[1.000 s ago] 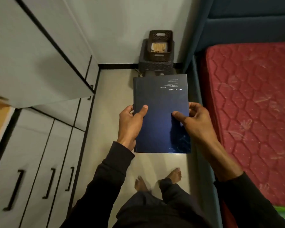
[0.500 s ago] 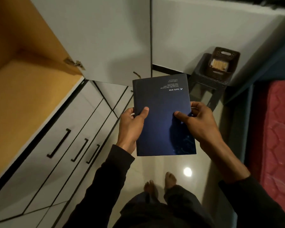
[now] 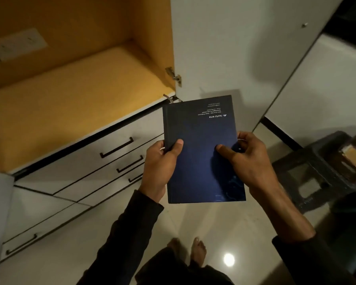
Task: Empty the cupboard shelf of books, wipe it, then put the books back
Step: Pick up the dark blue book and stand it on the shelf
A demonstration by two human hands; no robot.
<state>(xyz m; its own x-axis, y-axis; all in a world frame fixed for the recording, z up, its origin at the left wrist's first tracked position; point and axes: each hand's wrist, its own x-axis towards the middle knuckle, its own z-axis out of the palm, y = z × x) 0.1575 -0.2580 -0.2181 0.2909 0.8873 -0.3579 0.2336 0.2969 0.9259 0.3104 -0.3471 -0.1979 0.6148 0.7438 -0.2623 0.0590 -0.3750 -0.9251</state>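
A dark blue book (image 3: 201, 140) with small white upside-down lettering is held flat in front of me with both hands. My left hand (image 3: 159, 163) grips its left edge, thumb on the cover. My right hand (image 3: 247, 159) grips its right edge, thumb on top. The yellow cupboard shelf (image 3: 70, 103) lies to the upper left with no books on it. The book hovers just right of the shelf's front corner, above the drawers.
The open white cupboard door (image 3: 224, 44) stands behind the book with a hinge (image 3: 174, 75). White drawers with dark handles (image 3: 116, 148) sit below the shelf. Dark stacked crates (image 3: 325, 171) stand on the floor at right. My bare feet (image 3: 190, 248) are on pale tiles.
My view has swung left from the bed and floor to the open cupboard. The bare shelf now fills the upper left. Both hands keep the same hold on the book.
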